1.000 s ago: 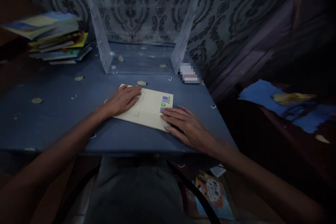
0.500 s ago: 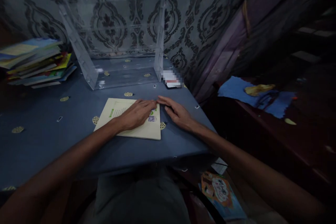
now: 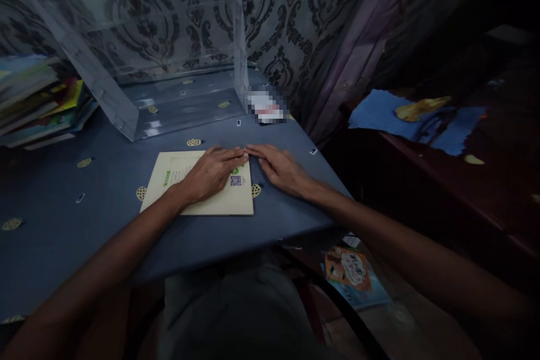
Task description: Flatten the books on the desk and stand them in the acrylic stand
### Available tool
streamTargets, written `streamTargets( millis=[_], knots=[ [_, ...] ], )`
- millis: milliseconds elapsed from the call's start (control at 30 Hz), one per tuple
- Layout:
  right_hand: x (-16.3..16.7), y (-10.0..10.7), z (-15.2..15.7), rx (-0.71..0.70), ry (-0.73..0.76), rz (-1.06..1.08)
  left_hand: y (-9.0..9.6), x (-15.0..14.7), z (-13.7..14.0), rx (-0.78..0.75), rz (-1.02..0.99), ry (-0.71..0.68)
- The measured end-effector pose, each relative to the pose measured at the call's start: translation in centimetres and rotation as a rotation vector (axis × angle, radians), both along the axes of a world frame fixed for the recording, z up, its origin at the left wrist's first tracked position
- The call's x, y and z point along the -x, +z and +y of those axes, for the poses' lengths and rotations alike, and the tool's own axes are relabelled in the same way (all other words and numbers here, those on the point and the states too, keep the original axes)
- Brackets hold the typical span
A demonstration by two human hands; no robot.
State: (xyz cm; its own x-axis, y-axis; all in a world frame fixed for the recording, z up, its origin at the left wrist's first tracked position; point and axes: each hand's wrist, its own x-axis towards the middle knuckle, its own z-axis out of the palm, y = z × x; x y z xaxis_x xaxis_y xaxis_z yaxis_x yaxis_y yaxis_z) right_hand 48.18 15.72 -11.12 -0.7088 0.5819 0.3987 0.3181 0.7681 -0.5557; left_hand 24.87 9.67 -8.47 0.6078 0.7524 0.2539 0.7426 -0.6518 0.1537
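A thin pale-cream booklet with green print and a QR code lies flat on the blue patterned tablecloth. My left hand rests flat across it, fingers stretched toward its upper right corner and covering part of the print. At the booklet's right edge, my right hand lies on its side with fingers extended, the tips meeting those of my left hand at that corner. Neither hand grips the booklet.
Behind the booklet stands a clear plastic open-fronted box. A stack of books sits at the left, and a blurred-out white item at the back right. Blue cloth lies on a dark surface at right. A colourful book lies below the table.
The camera view has shifted, so the box and the stack appear further left and higher. Both hands stay at the booklet, which looks slightly straighter to the table edge.
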Motion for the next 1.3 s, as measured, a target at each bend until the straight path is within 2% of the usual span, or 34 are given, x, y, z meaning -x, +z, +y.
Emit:
streamTargets(
  millis=[267, 400, 633, 900, 1067, 1200, 1300],
  knots=[
    [0.2, 0.1, -0.2, -0.016, -0.026, -0.006, 0.9, -0.2, -0.9, 0.005, -0.018, -0.101],
    [0.4, -0.1, 0.0, -0.019, 0.023, 0.015, 1.0, -0.2, -1.5, 0.026, -0.043, -0.145],
    [0.3, -0.4, 0.2, -0.014, 0.045, 0.018, 0.7, -0.3, -2.8, 0.054, -0.063, -0.188],
    [0.0, -0.8, 0.4, -0.063, 0.065, 0.010, 1.3, -0.8, -4.8, 0.077, -0.091, -0.237],
    [-0.5, -0.7, 0.4, -0.097, 0.110, -0.061, 1.4, -0.6, -6.3, 0.118, -0.056, -0.228],
    [-1.2, -0.5, -0.3, -0.133, 0.146, -0.114, 1.4, -0.4, -7.3, 0.129, -0.023, -0.232],
    [-2.2, -0.1, -2.1, -0.148, 0.159, -0.149, 1.2, -0.3, -8.0, 0.085, -0.016, -0.239]
  ],
)
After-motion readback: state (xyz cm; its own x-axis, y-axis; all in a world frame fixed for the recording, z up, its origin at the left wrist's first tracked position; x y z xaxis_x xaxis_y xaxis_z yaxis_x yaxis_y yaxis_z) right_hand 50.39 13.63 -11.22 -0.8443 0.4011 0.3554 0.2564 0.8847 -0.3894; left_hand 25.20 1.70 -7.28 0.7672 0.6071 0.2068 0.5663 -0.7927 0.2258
